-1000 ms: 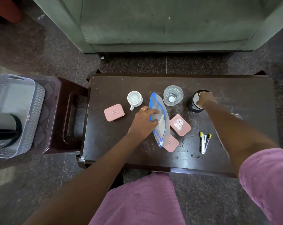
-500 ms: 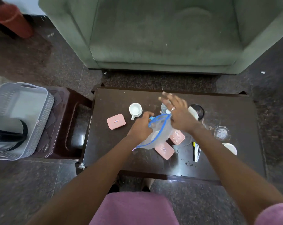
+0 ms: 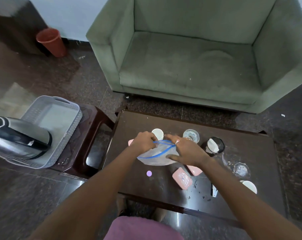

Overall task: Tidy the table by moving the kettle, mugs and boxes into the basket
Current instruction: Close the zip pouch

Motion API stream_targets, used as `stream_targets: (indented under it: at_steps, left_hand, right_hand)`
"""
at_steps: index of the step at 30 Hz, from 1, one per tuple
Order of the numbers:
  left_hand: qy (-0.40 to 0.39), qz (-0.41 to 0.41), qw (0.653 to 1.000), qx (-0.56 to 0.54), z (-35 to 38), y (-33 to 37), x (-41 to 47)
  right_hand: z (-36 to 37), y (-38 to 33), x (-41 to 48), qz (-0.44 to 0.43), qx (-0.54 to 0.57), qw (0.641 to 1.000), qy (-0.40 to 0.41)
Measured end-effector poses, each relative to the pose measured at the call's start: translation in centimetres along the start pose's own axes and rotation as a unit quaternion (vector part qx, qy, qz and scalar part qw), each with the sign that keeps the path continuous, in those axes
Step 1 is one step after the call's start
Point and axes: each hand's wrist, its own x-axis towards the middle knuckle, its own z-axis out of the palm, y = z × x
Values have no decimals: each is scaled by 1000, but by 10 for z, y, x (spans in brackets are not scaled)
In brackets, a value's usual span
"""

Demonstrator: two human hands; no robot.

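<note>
Above the dark table [image 3: 242, 153] I hold a clear zip bag [image 3: 155, 157] with a blue rim. My left hand [image 3: 143, 142] grips the rim on its left side. My right hand [image 3: 186, 151] holds the right side, fingers over the rim and thumb against the bag. A white mug [image 3: 157, 133] stands just behind my hands. Two pink boxes [image 3: 182, 178] [image 3: 195, 170] lie below my right wrist; a third pink box [image 3: 131, 142] peeks out beside my left hand. The steel kettle [image 3: 20, 135] lies in the grey basket [image 3: 60, 118] at the left.
The basket sits on a dark stool [image 3: 95, 135] beside the table. A water glass [image 3: 191, 135], a black mesh cup [image 3: 214, 146], a clear lid [image 3: 241, 169], a white round object [image 3: 249, 186] and a stapler [image 3: 214, 189] are on the table. A green armchair [image 3: 190, 66] stands behind.
My right hand left the black mesh cup and came to the zip bag. The bag rose off the table and now hangs between both hands. The view tilted upward.
</note>
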Motion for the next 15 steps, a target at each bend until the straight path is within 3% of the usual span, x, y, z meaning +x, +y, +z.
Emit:
stream_targets:
  at_steps: [6, 9, 12, 15]
  left_hand:
    - [-23, 7, 1000, 9, -32, -32, -11]
    - [-5, -8, 987, -162, -43, -59, -23]
    - [19, 24, 934, -356, -41, -73, -32]
    - [138, 27, 887, -441, -31, -72, -33]
  right_hand:
    - [-6, -8, 26, 29, 84, 987, 132]
    - [-8, -5, 35, 72, 147, 973, 164]
    - [-7, -1, 41, 128, 203, 957, 163]
    - [-5, 2, 42, 157, 217, 951, 155]
